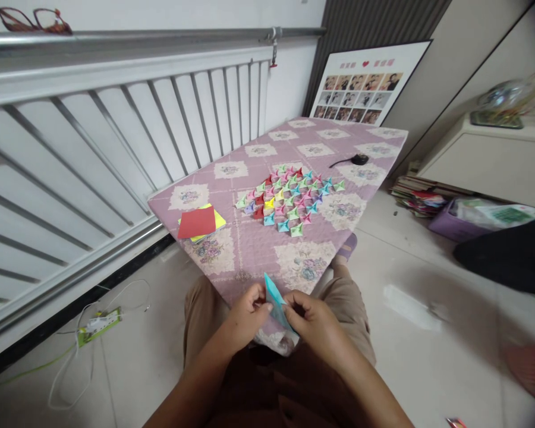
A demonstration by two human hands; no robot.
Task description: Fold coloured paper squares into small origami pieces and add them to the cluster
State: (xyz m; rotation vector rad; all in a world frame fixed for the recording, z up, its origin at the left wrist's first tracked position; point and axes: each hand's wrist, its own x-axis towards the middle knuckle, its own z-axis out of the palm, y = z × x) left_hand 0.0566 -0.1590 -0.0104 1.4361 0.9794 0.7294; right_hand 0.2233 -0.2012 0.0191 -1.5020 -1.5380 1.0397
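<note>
Blue paper [274, 293] sits at the counter's [245, 252] near corner, between both hands. Left hand [249, 316] pinches one side, right hand [311, 320] the other — grip closed on paper both sides. I'd line up edges before creasing (light pressure first), then press outward — mind the pointed tip.

Reads as thin, smooth, matt paper on the blue sheet [274, 292], the folded pieces [296, 191] and the red sheet [197, 223]. Looks like printed cloth, matt and lightly textured, over the surface [249, 255]. Also noting: smooth, softly shiny metal on the rail pipe [160, 34]; smooth, glossy tile on the floor [405, 368]; ribbed, matt wall panel [374, 24]; matt cloth trousers [348, 303]; plastic-looking purple bin [448, 221]; smooth white cabinet [481, 157].
</note>
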